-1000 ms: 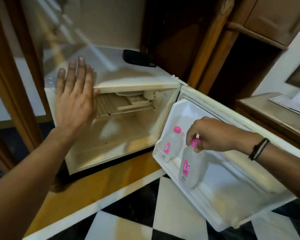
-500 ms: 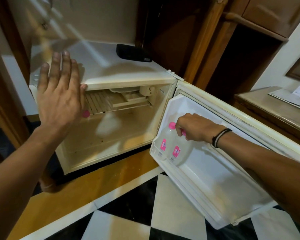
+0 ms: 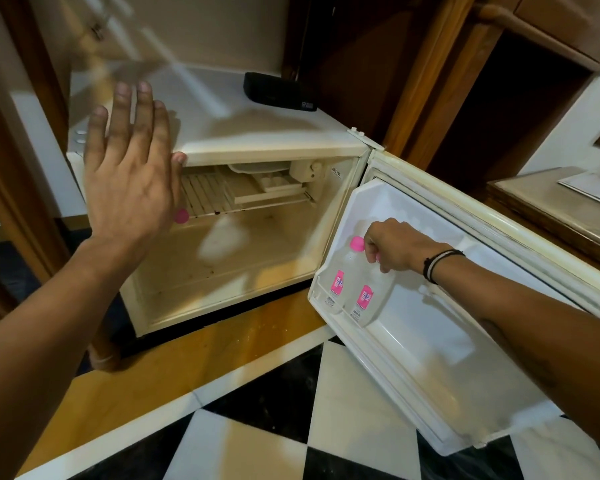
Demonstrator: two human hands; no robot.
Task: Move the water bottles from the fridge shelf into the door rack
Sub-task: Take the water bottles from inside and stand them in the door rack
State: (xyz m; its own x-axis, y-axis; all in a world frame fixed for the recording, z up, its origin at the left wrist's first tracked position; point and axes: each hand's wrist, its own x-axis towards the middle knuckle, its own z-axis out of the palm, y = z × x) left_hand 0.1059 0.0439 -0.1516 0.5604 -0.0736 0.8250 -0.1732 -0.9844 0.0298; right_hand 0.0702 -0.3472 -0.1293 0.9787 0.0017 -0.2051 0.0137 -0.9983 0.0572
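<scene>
Two clear water bottles with pink caps and pink labels stand side by side in the door rack (image 3: 329, 315) of a small cream fridge (image 3: 274, 147). My right hand (image 3: 394, 245) is shut on the neck of the nearer bottle (image 3: 366, 299); the other bottle (image 3: 340, 275) stands free beside it. My left hand (image 3: 129, 178) is raised flat with fingers spread in front of the fridge's left side. A pink cap (image 3: 181, 215) of another bottle peeks out from behind that hand inside the fridge; its body is hidden.
The fridge door (image 3: 465, 341) stands wide open to the right. A black box (image 3: 279, 91) lies on the fridge top. A wire shelf (image 3: 215, 195) and a small tray sit high inside. Wooden cabinets stand behind and right; the floor is checkered tile.
My right hand has carried the second bottle left and set it into the rack beside the first. My left hand has stayed raised, drifting slightly left.
</scene>
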